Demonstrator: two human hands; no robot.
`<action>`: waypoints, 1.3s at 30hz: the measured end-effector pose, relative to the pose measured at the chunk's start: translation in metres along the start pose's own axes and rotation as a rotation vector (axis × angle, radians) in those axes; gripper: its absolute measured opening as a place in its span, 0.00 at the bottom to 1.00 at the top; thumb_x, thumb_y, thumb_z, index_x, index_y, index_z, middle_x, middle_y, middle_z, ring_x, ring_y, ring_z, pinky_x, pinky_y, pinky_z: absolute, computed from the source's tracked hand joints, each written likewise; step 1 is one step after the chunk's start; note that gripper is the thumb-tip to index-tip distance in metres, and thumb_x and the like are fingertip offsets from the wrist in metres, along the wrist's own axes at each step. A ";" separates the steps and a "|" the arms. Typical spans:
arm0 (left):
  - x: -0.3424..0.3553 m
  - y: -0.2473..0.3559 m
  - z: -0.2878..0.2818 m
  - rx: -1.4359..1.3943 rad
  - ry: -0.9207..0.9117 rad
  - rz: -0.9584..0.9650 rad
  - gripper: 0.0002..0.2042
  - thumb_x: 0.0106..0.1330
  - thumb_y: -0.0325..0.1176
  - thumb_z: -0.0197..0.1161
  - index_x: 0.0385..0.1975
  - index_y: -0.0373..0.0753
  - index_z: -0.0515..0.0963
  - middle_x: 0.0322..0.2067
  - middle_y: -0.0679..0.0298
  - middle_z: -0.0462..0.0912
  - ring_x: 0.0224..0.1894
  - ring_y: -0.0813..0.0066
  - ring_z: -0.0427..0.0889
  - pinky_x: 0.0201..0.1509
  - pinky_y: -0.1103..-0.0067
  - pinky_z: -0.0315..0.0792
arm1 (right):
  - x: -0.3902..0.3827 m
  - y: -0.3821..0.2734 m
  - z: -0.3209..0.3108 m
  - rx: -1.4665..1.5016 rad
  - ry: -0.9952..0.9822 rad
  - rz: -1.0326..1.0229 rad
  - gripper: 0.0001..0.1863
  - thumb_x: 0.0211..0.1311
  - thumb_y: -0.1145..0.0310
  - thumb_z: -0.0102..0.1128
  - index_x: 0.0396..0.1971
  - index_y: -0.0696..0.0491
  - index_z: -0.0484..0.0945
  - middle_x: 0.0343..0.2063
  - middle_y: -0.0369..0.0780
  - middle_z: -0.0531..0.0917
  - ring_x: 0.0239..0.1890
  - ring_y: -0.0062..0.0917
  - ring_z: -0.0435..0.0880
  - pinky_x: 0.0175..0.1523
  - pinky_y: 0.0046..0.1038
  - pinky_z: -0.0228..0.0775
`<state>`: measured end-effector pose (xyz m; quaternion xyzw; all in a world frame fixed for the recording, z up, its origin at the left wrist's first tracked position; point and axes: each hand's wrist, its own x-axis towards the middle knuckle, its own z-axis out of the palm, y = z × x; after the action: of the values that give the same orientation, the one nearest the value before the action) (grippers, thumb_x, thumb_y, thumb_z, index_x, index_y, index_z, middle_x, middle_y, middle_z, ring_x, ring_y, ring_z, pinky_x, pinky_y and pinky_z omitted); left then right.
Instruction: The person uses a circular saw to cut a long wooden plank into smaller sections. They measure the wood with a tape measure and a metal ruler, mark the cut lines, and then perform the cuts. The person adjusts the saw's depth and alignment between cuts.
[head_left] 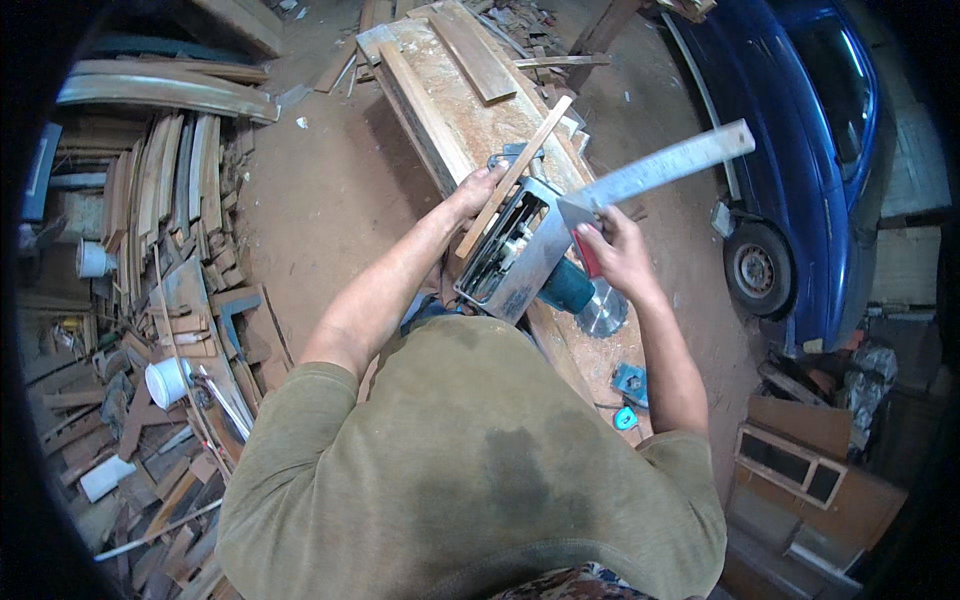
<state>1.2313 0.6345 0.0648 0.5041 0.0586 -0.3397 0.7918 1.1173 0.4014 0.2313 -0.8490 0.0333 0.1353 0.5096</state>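
A circular saw [567, 287] with a teal body rests on the workbench, its flat metal base plate [478, 292] turned up toward me and its round toothed blade [603, 312] showing at the right. My left hand [476, 192] is closed at the far left edge of the base, against a thin wooden strip [541, 137] that slants across it; its fingertips are partly hidden. In my right hand [622, 250] is a metal square [665, 168] with a red part under the thumb. One arm of the square lies along the saw base, while the other points out to the right.
Sawdust and a board [470, 55] cover the far bench [420, 125]. A tape measure [625, 418] and a teal tool part [630, 382] lie near my right elbow. Stacked timber [165, 190] and white buckets [168, 382] stand left. A blue vehicle [800, 200] is parked right.
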 end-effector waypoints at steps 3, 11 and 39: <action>-0.005 0.010 0.006 -0.045 -0.012 -0.039 0.20 0.81 0.47 0.44 0.48 0.39 0.78 0.30 0.62 0.85 0.26 0.74 0.84 0.27 0.76 0.83 | 0.033 0.017 0.018 -0.397 0.146 -0.260 0.16 0.66 0.66 0.60 0.49 0.60 0.78 0.44 0.51 0.84 0.44 0.41 0.85 0.52 0.39 0.75; 0.011 -0.003 -0.003 -0.115 0.007 -0.023 0.22 0.79 0.51 0.46 0.43 0.39 0.80 0.28 0.61 0.84 0.24 0.73 0.84 0.27 0.72 0.81 | 0.085 0.054 0.043 -0.631 0.119 -0.587 0.15 0.61 0.73 0.60 0.48 0.56 0.77 0.43 0.51 0.81 0.49 0.49 0.78 0.53 0.43 0.72; 0.032 -0.012 0.002 0.191 0.125 -0.012 0.24 0.77 0.53 0.48 0.51 0.35 0.77 0.39 0.54 0.84 0.35 0.65 0.84 0.37 0.64 0.80 | 0.074 0.057 0.043 -0.570 0.072 -0.665 0.19 0.49 0.77 0.63 0.45 0.57 0.78 0.40 0.48 0.81 0.46 0.47 0.79 0.53 0.42 0.73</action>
<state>1.2480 0.6145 0.0432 0.5971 0.0783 -0.3164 0.7329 1.1691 0.4176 0.1443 -0.9245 -0.2626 -0.0619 0.2692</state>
